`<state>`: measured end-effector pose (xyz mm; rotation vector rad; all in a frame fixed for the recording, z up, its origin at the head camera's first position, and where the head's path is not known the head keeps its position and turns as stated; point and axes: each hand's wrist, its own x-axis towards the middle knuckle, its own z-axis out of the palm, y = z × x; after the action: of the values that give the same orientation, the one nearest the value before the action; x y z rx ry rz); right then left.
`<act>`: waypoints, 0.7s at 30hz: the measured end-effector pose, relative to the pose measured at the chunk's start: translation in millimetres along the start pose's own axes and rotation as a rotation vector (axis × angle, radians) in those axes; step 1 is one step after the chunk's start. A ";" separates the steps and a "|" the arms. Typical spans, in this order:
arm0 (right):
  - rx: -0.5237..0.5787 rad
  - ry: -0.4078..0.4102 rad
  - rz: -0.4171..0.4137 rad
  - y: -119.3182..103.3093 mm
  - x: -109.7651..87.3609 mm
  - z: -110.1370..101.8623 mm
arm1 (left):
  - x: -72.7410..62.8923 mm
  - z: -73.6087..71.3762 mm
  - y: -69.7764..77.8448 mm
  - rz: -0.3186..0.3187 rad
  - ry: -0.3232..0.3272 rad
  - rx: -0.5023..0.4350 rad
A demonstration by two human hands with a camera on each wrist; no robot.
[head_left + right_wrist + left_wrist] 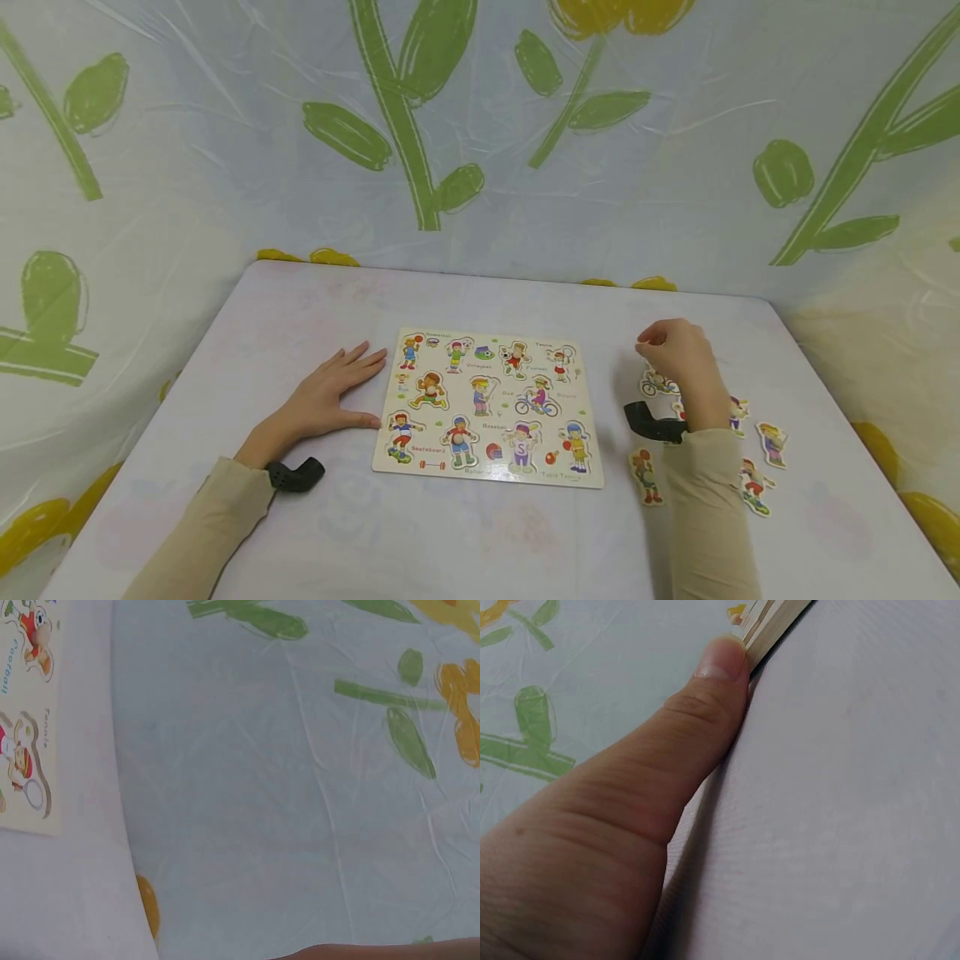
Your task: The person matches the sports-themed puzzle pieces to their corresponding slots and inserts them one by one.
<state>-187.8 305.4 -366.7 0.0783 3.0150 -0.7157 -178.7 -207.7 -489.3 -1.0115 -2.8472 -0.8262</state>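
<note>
A flat wooden puzzle board (487,408) printed with children at sports lies mid-table. My left hand (330,396) rests at its left side with fingers spread. In the left wrist view the thumb (724,667) touches the board's edge (776,634). On the right, my right hand (682,358) is held over several loose puzzle pieces, its thumb and forefinger brought together. Whether they pinch a piece is hidden. Just below those fingertips is a bicycle puzzle piece (657,383). Only a sliver of the right hand (390,951) shows in the right wrist view.
Near the right forearm lie a basketball piece (646,477), a skateboard piece (756,487) and another figure piece (772,444). Part of one more piece (738,415) shows beside the wrist. A flower-printed sheet (480,167) hangs behind the table (480,542).
</note>
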 end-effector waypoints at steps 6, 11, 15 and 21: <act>0.014 -0.097 0.095 15.8 -0.1 -4.1 | 0.5 -0.3 0.8 0.002 -0.002 0.003; 0.012 -0.169 0.142 24.4 -2.2 -3.9 | 0.7 -0.1 0.7 0.005 0.000 0.003; -0.001 -0.221 0.168 31.7 -2.1 -2.1 | 0.7 -0.2 1.2 0.005 -0.001 0.006; 0.020 -0.221 0.192 42.0 1.7 5.0 | -0.1 -0.4 1.8 0.008 0.003 0.009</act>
<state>-186.9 340.7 -390.1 0.2665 2.7446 -0.6860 -177.5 -206.8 -488.1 -1.0194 -2.8399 -0.8121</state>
